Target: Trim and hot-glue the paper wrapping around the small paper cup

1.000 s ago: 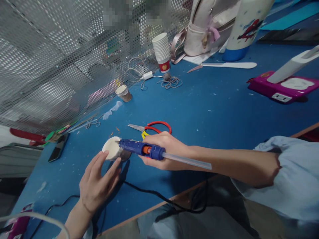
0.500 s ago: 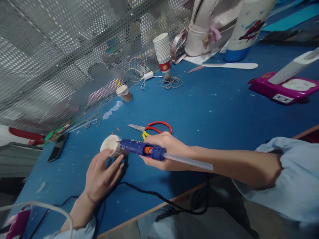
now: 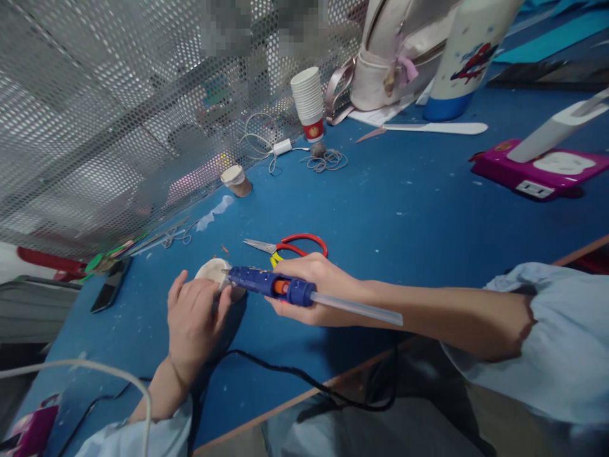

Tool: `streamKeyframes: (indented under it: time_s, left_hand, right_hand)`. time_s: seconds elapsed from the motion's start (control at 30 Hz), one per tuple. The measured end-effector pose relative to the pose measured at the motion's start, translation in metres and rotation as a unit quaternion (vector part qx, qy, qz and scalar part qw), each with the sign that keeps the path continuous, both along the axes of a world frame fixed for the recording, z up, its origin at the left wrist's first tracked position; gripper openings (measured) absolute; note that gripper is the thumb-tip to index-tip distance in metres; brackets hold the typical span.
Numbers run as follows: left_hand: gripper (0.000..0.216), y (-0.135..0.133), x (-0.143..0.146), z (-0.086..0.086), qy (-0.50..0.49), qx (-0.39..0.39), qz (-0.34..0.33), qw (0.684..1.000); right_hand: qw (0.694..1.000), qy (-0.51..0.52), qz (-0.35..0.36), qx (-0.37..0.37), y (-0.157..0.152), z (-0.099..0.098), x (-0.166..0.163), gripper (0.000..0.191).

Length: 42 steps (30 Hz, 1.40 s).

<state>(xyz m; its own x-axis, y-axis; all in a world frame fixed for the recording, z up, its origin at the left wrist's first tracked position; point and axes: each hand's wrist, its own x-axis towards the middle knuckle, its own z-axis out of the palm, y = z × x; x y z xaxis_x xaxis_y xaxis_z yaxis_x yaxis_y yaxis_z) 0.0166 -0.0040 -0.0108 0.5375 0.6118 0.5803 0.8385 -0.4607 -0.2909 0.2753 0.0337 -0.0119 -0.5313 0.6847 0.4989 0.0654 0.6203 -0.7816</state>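
Observation:
My right hand [image 3: 314, 285] grips a blue hot glue gun [image 3: 266, 284] with a clear glue stick [image 3: 356, 308] sticking out of its back. The gun's nozzle touches a small white paper cup [image 3: 212, 271] lying on its side on the blue table [image 3: 428, 209]. Fingers of my left hand [image 3: 195, 317] wrap over the cup and hold it down, covering most of it. The gun's black cord [image 3: 304, 377] runs across the table toward the front edge.
Red-handled scissors [image 3: 290, 245] lie just behind the glue gun. Along the perforated metal screen [image 3: 118, 108] sit a small cup [image 3: 236, 179], a stack of paper cups [image 3: 308, 101], cables and twine [image 3: 326, 157]. A phone [image 3: 110, 284] lies at left, a magenta box [image 3: 537, 166] at right.
My left hand has slid forward and closed over the white cup, now covering most of it. The glue gun and my right hand have barely moved.

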Motion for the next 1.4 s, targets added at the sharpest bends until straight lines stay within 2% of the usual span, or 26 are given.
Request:
streamKeyframes:
  time_s: [0.17, 0.53, 0.6, 0.7, 0.77, 0.83, 0.97, 1.1, 1.4]
  left_hand:
    - [0.008, 0.003, 0.003, -0.005, -0.031, -0.02, -0.026, 0.999]
    - [0.01, 0.002, 0.008, -0.002, -0.002, -0.037, 0.019, 0.999]
    - [0.017, 0.001, 0.011, 0.001, 0.015, -0.031, 0.057, 0.998]
    - [0.024, 0.002, 0.018, 0.008, 0.032, -0.029, 0.171, 0.984]
    - [0.027, 0.006, 0.022, 0.011, 0.019, -0.053, 0.234, 0.97]
    - [0.028, 0.011, 0.026, 0.013, -0.008, -0.086, 0.259, 0.962]
    - [0.03, 0.017, 0.028, 0.014, -0.046, -0.129, 0.222, 0.965]
    - [0.03, 0.019, 0.026, 0.013, -0.062, -0.133, 0.192, 0.97]
    - [0.031, 0.016, 0.023, 0.011, -0.066, -0.133, 0.186, 0.971]
  right_hand:
    - [1.0, -0.007, -0.001, -0.006, 0.0, -0.001, 0.0, 0.016]
    - [1.0, -0.008, -0.002, 0.008, 0.001, -0.001, -0.001, 0.019]
    - [1.0, -0.009, 0.001, 0.008, 0.001, -0.001, -0.001, 0.019]
    - [1.0, -0.012, 0.002, 0.005, 0.001, 0.0, 0.0, 0.018]
    - [1.0, -0.015, 0.003, 0.002, 0.001, 0.0, 0.0, 0.018]
    - [1.0, -0.013, 0.002, 0.001, 0.001, 0.001, 0.0, 0.018]
    - [1.0, -0.008, -0.004, -0.003, 0.001, 0.002, -0.001, 0.019]
    - [1.0, -0.007, -0.006, -0.009, 0.001, 0.002, 0.0, 0.018]
    - [1.0, 0.007, -0.015, -0.005, 0.004, 0.001, -0.001, 0.017]
